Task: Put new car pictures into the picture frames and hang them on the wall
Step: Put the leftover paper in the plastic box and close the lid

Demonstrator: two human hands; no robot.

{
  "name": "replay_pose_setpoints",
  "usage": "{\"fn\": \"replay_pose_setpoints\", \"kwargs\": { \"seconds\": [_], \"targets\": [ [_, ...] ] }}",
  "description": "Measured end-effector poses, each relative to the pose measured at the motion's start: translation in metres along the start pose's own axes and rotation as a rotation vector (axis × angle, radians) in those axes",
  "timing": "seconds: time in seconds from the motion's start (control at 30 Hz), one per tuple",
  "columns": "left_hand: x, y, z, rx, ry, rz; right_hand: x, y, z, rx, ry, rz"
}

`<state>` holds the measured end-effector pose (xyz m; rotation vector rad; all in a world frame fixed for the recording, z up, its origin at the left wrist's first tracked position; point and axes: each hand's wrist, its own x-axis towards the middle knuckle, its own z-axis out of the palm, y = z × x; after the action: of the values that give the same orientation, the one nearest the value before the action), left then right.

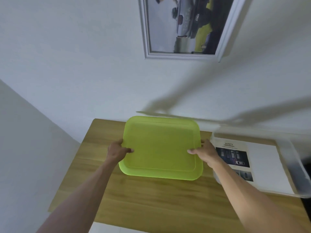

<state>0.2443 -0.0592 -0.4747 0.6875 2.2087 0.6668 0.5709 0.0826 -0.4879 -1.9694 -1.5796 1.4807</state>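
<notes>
A lime-green plastic lid point(160, 147) is held over the wooden table point(151, 199). My left hand point(117, 151) grips its left edge, thumb on top. My right hand point(204, 151) grips its right edge the same way. On the wall above hangs a white picture frame point(223, 36) with a car picture point(185, 24) in it. To the right, a clear plastic bin point(289, 152) holds a printed sheet point(233, 157) with car photos and the heading SAFETY, lying on white paper.
The table stands against the white wall point(84, 64). A wall corner runs down at the left. The bin takes up the table's right end; bare wood shows at the front and left.
</notes>
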Motion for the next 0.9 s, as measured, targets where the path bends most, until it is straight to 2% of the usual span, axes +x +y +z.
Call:
{"fn": "replay_pose_setpoints", "kwargs": {
  "seconds": [0.2,0.37,0.6,0.9],
  "targets": [
    [-0.022,0.03,0.027,-0.091,-0.074,0.037,-0.008,0.014,-0.049,-0.002,0.088,-0.024],
    [-0.044,0.068,0.082,-0.154,-0.151,0.084,-0.02,0.041,-0.112,-0.03,0.177,-0.047],
    [-0.078,0.129,0.183,-0.057,-0.187,0.137,-0.023,0.098,-0.215,-0.082,0.304,0.017],
    [-0.121,0.175,0.281,0.017,-0.139,0.15,0.004,0.159,-0.303,-0.103,0.294,0.085]
  ]
}}
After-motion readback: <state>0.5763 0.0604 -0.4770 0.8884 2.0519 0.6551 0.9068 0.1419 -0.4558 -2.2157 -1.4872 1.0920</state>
